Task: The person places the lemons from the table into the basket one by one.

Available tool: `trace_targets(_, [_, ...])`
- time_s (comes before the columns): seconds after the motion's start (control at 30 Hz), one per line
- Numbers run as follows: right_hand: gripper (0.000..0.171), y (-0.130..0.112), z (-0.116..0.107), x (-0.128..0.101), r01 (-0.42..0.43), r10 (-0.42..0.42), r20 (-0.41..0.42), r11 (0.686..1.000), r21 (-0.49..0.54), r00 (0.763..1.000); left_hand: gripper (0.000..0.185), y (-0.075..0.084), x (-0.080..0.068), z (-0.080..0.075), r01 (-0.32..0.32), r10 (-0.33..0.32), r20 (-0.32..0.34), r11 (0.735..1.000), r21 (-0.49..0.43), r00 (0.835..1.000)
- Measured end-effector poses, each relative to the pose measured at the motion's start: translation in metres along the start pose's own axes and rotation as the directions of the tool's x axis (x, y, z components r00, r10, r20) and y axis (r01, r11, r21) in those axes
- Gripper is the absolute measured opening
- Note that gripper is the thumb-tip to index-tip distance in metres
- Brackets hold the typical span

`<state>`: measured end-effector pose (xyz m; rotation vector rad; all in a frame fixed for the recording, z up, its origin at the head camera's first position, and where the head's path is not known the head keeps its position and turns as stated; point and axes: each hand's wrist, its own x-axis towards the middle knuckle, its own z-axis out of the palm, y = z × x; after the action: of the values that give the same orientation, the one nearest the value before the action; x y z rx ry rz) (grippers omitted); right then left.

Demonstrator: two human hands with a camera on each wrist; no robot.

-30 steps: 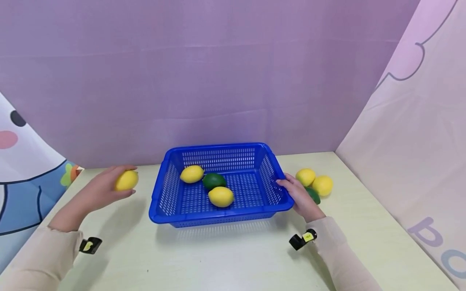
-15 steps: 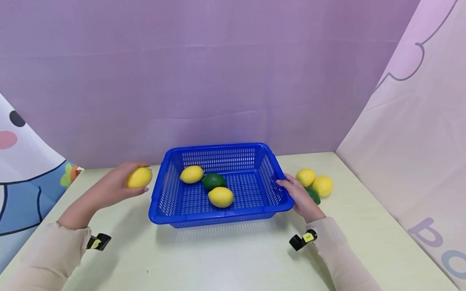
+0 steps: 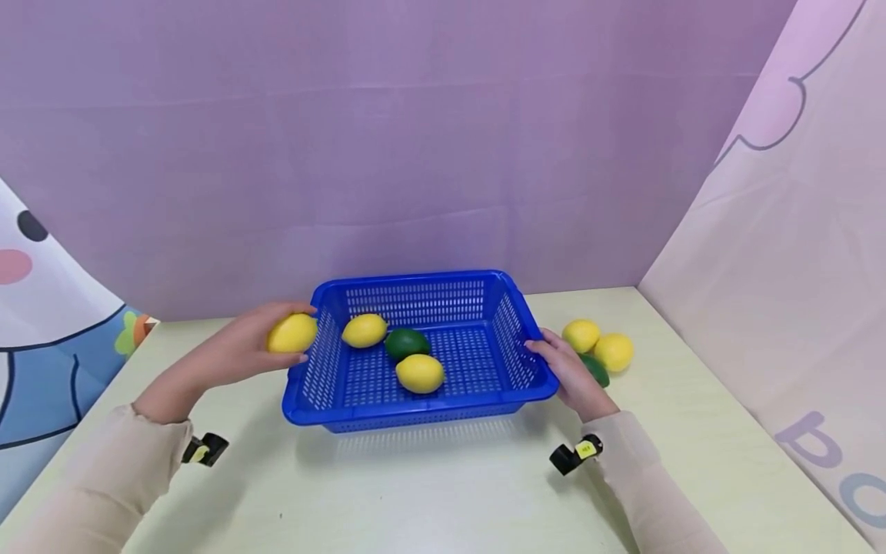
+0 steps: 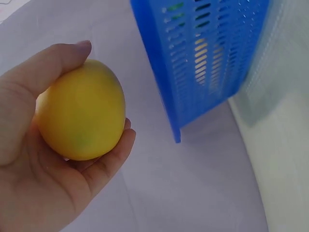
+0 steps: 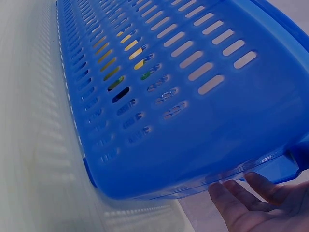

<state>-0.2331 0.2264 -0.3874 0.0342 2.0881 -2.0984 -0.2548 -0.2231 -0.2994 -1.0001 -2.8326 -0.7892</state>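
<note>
My left hand grips a yellow lemon between thumb and fingers, held up at the left rim of a blue plastic basket. In the left wrist view the lemon sits in the curled fingers, apart from the basket's wall. At the other end my right hand holds the basket's right rim, thumb on top. Inside the basket lie a lemon, a dark green fruit and another lemon. The right wrist view shows my fingertips against the basket's end wall.
Right of the basket, two lemons and a dark green fruit lie together on the pale table, close to my right hand. A purple cloth hangs behind the table, and a printed cloth stands at the right.
My left hand has carried the lemon rightward, from beside the basket up to its left rim. My right hand, the basket and the fruit in it have stayed in place.
</note>
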Motion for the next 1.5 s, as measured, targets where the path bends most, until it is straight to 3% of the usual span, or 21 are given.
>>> trace_targets(0.47, [0.054, -0.002, 0.001, 0.001, -0.002, 0.002, -0.002, 1.0, -0.01, 1.0, 0.054, 0.016, 0.016, 0.009, -0.072, 0.075, 0.063, 0.996, -0.046, 0.995])
trace_targets(1.0, [0.053, -0.001, 0.0, 0.001, -0.003, 0.003, -0.013, 1.0, -0.003, 1.0, 0.058, 0.023, 0.026, 0.026, -0.054, 0.067, 0.16, 0.995, -0.085, 0.985])
trace_targets(1.5, [0.054, 0.0, -0.001, 0.001, -0.008, 0.008, -0.006, 1.0, -0.013, 1.0, 0.056, 0.021, 0.032, 0.047, -0.066, 0.085, 0.207, 0.993, -0.094, 0.975])
